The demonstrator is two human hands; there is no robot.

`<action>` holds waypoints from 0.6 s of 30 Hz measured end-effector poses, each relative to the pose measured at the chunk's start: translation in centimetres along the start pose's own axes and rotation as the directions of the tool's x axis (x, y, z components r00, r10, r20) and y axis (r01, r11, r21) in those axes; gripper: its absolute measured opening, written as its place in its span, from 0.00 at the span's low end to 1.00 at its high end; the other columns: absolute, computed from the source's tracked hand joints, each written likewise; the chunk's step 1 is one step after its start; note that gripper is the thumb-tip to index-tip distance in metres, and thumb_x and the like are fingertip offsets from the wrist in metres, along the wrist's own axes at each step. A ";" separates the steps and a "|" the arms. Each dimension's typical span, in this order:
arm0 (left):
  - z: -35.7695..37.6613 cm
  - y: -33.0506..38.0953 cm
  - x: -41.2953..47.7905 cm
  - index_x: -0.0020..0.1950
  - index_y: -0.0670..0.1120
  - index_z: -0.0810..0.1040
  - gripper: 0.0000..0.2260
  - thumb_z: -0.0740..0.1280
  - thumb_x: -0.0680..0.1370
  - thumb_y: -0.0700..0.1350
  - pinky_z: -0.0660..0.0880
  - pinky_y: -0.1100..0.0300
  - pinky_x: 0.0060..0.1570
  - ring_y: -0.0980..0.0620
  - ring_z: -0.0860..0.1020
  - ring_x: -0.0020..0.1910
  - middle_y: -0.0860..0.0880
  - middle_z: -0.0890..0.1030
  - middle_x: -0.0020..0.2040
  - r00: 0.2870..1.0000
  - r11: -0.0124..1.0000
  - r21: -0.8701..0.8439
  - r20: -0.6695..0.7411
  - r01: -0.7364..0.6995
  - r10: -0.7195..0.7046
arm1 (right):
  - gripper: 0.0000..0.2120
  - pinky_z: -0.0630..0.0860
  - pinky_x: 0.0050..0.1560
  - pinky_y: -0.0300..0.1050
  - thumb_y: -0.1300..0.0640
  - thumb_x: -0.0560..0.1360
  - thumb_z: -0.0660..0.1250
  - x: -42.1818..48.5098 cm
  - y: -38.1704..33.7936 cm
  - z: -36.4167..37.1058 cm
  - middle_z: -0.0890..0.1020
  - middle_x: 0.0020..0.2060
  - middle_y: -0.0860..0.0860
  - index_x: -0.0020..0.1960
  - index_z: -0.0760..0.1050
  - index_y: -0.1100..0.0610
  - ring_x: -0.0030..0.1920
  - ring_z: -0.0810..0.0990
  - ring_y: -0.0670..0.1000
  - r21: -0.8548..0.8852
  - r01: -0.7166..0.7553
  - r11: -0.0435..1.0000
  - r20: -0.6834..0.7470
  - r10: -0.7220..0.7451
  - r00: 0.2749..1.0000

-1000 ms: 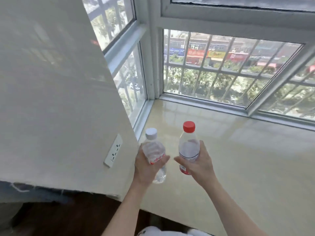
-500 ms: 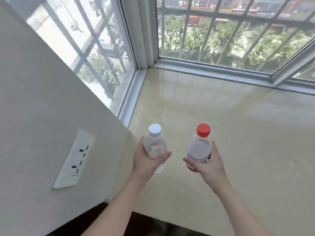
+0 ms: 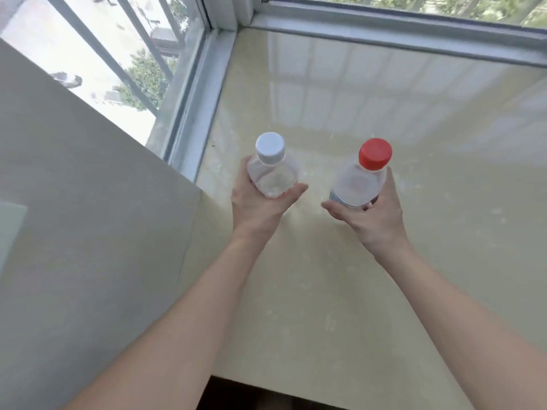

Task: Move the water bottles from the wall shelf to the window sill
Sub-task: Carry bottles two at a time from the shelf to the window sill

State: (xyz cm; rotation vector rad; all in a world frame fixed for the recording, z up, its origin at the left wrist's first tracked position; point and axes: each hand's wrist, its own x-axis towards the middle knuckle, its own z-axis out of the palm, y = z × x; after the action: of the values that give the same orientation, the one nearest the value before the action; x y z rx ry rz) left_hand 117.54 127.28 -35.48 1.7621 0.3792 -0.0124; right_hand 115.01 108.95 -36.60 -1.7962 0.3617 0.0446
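Over glossy beige sill, corner window: two bottles, perhaps touching down.

Open sill; wall leftward

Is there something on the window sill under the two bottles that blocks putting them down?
Nothing visible does. The left hand holds the white-capped bottle and the right hand holds the red-capped bottle, both upright over the window sill. The sill around them shows only faint smudges; the spot right under each bottle is hidden.
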 end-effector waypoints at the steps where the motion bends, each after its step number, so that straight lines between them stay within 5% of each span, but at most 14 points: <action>1: 0.1 -0.1 0.3 0.57 0.49 0.75 0.28 0.83 0.62 0.45 0.80 0.54 0.52 0.52 0.81 0.52 0.51 0.82 0.51 1.000 1.000 0.006 -0.001 -0.010 0.010 | 0.34 0.80 0.56 0.58 0.54 0.62 0.84 0.2 0.1 0.2 0.79 0.47 0.35 0.62 0.69 0.49 0.53 0.81 0.47 -0.008 0.012 1.000 -0.003 -0.012 1.000; 6: -0.2 -0.9 1.1 0.58 0.48 0.74 0.29 0.83 0.62 0.43 0.78 0.62 0.49 0.54 0.80 0.51 0.55 0.81 0.50 0.998 0.998 0.019 0.018 -0.054 0.054 | 0.34 0.79 0.59 0.55 0.51 0.61 0.83 0.6 1.0 1.1 0.81 0.49 0.37 0.62 0.71 0.49 0.54 0.82 0.47 -0.015 0.016 1.000 -0.036 -0.017 0.999; 14: -1.4 -2.9 1.7 0.61 0.50 0.73 0.32 0.83 0.61 0.48 0.78 0.48 0.55 0.56 0.79 0.53 0.67 0.79 0.48 0.989 0.984 0.143 0.115 -0.107 0.091 | 0.33 0.79 0.58 0.56 0.45 0.58 0.81 0.9 2.4 1.5 0.83 0.52 0.44 0.59 0.73 0.48 0.55 0.83 0.49 -0.038 -0.012 0.999 -0.069 0.009 0.998; 18: -1.8 -3.2 1.7 0.63 0.54 0.70 0.35 0.83 0.62 0.47 0.77 0.58 0.55 0.62 0.77 0.56 0.66 0.78 0.52 0.986 0.977 0.198 0.160 -0.083 0.052 | 0.42 0.77 0.64 0.53 0.48 0.57 0.83 0.9 3.5 1.1 0.80 0.59 0.44 0.67 0.69 0.46 0.62 0.79 0.48 -0.024 -0.049 0.999 -0.019 0.048 0.999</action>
State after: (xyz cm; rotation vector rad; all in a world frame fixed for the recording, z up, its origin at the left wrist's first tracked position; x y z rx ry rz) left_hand 117.96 129.96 -38.46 1.9614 0.2111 -0.1425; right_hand 115.11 109.09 -40.35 -1.8132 0.4192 0.0673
